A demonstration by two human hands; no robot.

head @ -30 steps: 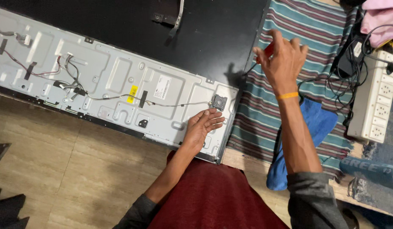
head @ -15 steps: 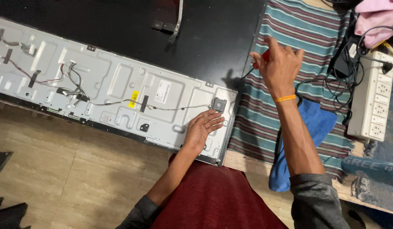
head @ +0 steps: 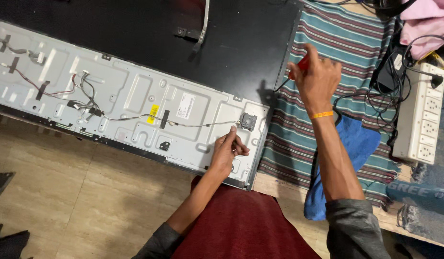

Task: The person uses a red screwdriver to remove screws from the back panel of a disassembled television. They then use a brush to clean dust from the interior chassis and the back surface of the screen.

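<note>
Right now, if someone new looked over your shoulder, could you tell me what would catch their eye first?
The long grey metal back panel stretches from the left edge toward the centre, thin wires taped across it. The left hand pinches something small near its right end, beside a small black part. The right hand holds a red-handled screwdriver above the striped cloth.

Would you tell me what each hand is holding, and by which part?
The right hand grips a screwdriver by its red handle. The left hand rests on the metal panel, fingers pinched; whether it holds anything cannot be told.
</note>
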